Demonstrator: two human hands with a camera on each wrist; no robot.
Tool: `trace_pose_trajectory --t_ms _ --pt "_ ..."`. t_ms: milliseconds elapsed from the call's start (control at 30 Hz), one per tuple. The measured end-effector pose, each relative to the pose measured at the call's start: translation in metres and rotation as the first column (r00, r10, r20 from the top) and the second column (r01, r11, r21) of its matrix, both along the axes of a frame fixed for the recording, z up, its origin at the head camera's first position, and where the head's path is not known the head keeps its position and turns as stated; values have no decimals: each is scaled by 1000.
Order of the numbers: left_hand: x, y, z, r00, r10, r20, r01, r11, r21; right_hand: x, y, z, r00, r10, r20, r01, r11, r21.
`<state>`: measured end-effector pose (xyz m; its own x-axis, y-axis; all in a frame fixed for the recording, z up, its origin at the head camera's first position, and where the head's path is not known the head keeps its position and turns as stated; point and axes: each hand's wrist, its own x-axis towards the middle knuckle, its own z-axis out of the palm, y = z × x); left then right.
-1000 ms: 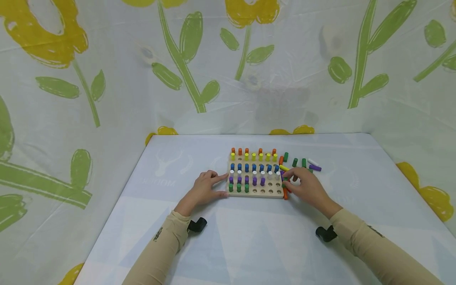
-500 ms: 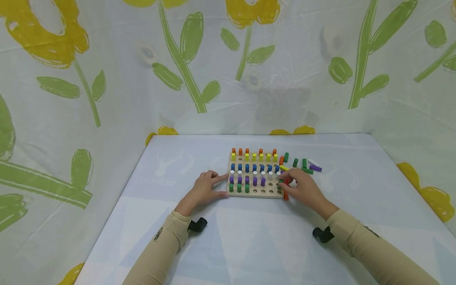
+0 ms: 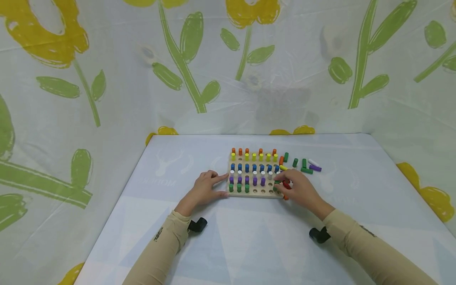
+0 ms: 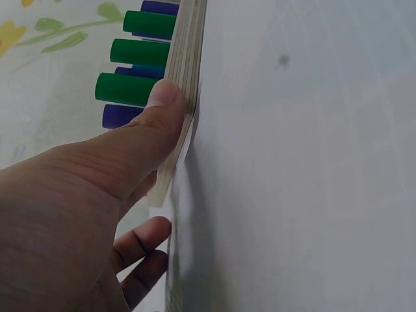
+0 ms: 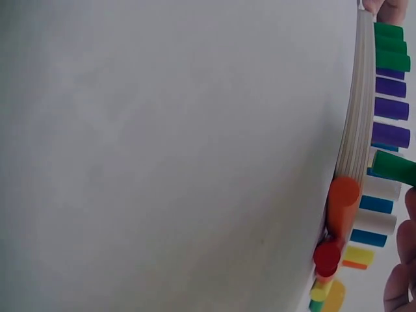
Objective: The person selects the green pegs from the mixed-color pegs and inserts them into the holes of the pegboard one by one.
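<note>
A wooden pegboard [image 3: 255, 194] lies on the table, with rows of orange, yellow, blue, white, purple and green pegs standing in it. At its left end, my left hand [image 3: 204, 188] touches the board with outstretched index finger and thumb; in the left wrist view the thumb [image 4: 140, 140] rests against the board's edge, near the green pegs [image 4: 130, 88]. My right hand [image 3: 298, 187] pinches a green peg [image 5: 393, 168] above the board's front right part, close to open holes in the purple and green rows. The peg's lower end stays apart from the board in the right wrist view.
Loose pegs lie right of the board: several green pegs [image 3: 295, 162], a white peg [image 3: 313, 162], a purple peg [image 3: 315, 168] and a yellow peg [image 3: 283, 168]. An orange peg [image 5: 343, 201] and a red peg [image 5: 327, 257] lie against the board's right end.
My right hand has carried the green peg leftward from the loose pegs by the board's right end to over the front right holes. The left hand has stayed in place.
</note>
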<state>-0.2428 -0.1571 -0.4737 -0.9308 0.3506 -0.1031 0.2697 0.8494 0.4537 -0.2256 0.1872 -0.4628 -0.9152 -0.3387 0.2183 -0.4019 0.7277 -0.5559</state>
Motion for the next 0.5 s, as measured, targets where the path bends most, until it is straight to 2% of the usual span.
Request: trace_pose_trajectory --t_ms 500 --pt "1 0 0 1000 -6 -1 6 1000 6 1 -13 2 997 65 -47 -67 996 -58"
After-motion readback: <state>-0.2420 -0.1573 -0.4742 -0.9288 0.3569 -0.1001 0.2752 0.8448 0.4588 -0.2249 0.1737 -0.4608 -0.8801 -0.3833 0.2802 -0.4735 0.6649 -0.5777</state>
